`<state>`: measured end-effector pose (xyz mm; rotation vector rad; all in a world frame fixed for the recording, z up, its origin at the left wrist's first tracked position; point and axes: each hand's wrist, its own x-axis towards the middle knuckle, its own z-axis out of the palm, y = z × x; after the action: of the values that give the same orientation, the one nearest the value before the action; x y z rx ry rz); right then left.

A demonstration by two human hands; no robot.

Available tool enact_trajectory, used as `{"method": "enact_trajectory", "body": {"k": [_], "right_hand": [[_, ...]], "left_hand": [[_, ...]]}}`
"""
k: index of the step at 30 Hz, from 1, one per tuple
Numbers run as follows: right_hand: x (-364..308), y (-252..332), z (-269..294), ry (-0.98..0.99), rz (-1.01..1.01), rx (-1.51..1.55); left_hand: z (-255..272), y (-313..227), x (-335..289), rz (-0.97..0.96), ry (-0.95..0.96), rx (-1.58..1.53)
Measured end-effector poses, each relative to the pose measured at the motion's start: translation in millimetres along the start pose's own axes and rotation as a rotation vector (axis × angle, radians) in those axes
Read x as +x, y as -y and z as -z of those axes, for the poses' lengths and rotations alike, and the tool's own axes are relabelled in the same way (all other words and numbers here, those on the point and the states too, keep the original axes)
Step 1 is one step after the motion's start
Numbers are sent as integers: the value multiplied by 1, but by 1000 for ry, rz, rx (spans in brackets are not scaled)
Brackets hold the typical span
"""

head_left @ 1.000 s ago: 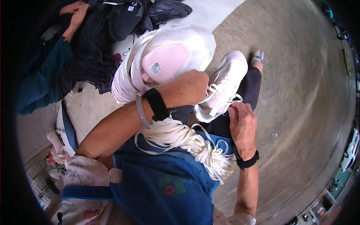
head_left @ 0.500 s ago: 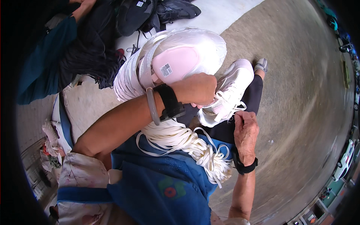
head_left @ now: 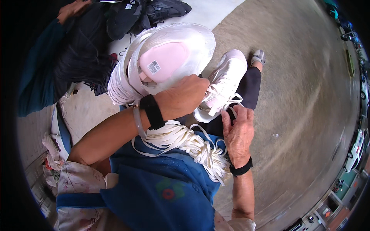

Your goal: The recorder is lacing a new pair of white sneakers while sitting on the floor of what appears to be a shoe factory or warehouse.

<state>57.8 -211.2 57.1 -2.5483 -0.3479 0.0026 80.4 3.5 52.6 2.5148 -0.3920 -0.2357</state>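
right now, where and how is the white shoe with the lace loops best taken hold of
Probably across the shoe at its rounded toe, from the far side, spanning its width: the toe points away from the person and carries no loops, while lace loops lie toward the opening.

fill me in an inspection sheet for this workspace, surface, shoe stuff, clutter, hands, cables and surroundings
Surface: blue apron over the lap; grey-brown floor beyond.
Job's things: white-and-pink shoe with loose laces; bundle of white laces on the apron.
Clutter: stack of white-and-pink pieces beside the shoe; black shoes and a black heap farther left.
Hands: left hand at the shoe's near left, fingers mostly hidden; right hand by a lace loop, grip unclear. Black bands on both wrists.
Cables: nothing seen.
Surroundings: another person's dark teal sleeve at upper left; white car at far right.
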Motion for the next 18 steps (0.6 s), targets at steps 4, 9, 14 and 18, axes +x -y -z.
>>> {"method": "enact_trajectory", "body": {"k": [4,9,14,18], "right_hand": [[-5,3,-4,15,26,-192],[-5,0,-8,-12,46,-294],[-4,3,-15,-3,36,-333],[-3,2,-28,-30,14,-372]], "left_hand": [[-1,-1,-8,-128,-39,124],[-3,-27,-10,51,87,188],[-26,-25,-10,55,-16,350],[-31,-27,-5,40,-29,301]]}}
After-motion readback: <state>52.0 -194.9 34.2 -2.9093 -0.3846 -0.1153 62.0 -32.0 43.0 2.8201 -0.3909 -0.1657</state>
